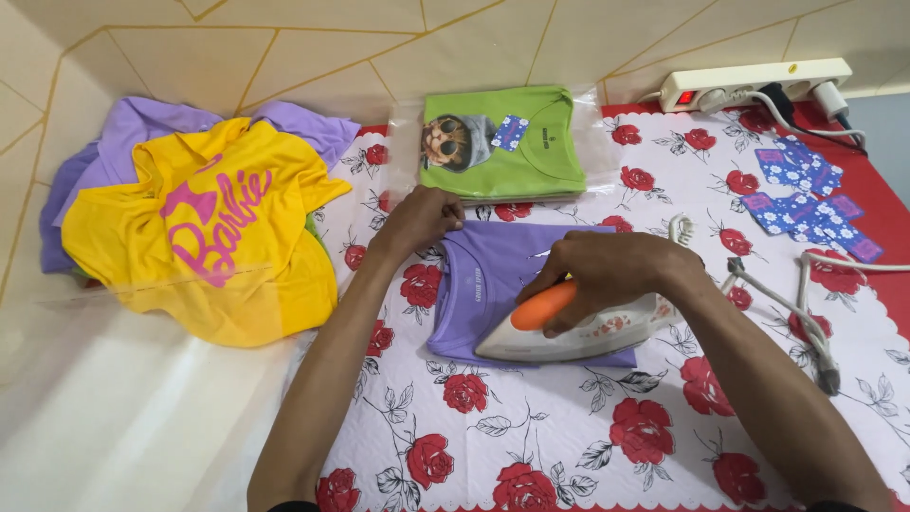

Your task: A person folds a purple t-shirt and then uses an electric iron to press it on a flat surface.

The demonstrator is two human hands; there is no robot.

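The right hand grips the iron on the folded purple shirt; the left hand presses its collar flat, ungrasping. Lingering risks scorching; the nearby fingers risk burns.

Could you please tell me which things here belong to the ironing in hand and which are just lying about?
In hand: iron, purple shirt, left hand, right hand.
Lying about: green shirt, yellow shirt, power strip, blue tags.
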